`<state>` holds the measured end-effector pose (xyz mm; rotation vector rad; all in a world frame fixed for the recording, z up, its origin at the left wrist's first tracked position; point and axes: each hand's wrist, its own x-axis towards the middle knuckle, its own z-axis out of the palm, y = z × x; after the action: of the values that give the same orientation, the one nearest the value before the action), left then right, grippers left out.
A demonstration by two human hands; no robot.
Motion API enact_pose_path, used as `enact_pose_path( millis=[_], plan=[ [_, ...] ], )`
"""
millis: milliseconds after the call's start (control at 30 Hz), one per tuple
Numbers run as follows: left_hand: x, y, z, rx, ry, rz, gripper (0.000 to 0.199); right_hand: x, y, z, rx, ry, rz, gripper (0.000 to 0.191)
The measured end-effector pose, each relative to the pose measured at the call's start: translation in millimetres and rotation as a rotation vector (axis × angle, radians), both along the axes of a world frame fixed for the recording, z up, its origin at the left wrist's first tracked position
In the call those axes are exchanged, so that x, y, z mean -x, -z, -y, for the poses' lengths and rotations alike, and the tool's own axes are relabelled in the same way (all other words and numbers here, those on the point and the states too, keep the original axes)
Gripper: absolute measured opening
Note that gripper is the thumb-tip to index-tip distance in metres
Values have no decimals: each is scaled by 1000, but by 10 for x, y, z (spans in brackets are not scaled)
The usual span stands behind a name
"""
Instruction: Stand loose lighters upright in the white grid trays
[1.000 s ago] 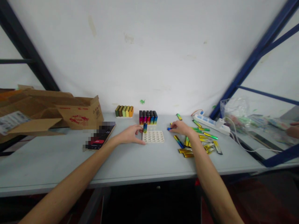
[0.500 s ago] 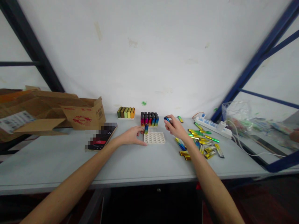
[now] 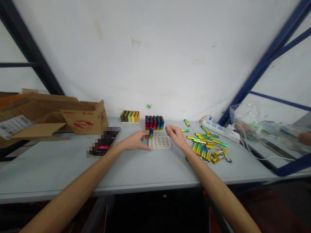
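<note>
A white tray (image 3: 159,142) with rows of round hollows lies on the table in front of me. One blue-and-gold lighter (image 3: 151,133) stands upright at its back left corner. My left hand (image 3: 139,140) is beside that corner, thumb along the tray's left edge and fingertips at the lighter, which it appears to steady. Over the tray's right back corner my right hand (image 3: 175,134) is closed in a pinch; what it holds is mostly hidden. Behind the tray stands a block of pink, red and blue lighters (image 3: 155,123).
Loose gold, green and blue lighters (image 3: 206,145) lie on the right, near a white power strip (image 3: 221,130). Yellow and green lighters (image 3: 130,116) stand at the back left. A phone (image 3: 107,142) and open cardboard boxes (image 3: 85,119) are on the left. Another person's hand (image 3: 305,138) shows far right.
My right hand has moved left and down toward the tray, and the blue item in its fingers no longer shows clearly. My left hand keeps its place by the standing lighter.
</note>
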<state>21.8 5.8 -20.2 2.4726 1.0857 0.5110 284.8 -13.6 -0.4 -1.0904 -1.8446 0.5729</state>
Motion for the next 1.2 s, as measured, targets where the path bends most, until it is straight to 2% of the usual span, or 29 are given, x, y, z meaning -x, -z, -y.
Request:
enact_pose_path(
  millis=[100,300,533,700,833,1000,1200],
  plan=[
    [-2,-8,1,8,-7,-13,75,18,46,-45,144,-40,-98,65],
    [-5,-31,16,5,-12,-17,78,67,92,-113,280,-68,-258,53],
    [-7,-36,19,19,-16,-1,76,89,64,-83,367,-85,-332,46],
    [-2,-31,16,20,-29,-13,78,106,77,-95,409,-128,-371,56],
    [-4,-29,18,9,-17,-25,74,142,90,-85,348,-176,-361,67],
    [-15,-25,30,-2,-32,-1,72,184,134,-56,161,-233,-172,52],
    [-57,-28,65,-32,-32,29,70,243,236,-62,136,-218,-236,43]
  ],
)
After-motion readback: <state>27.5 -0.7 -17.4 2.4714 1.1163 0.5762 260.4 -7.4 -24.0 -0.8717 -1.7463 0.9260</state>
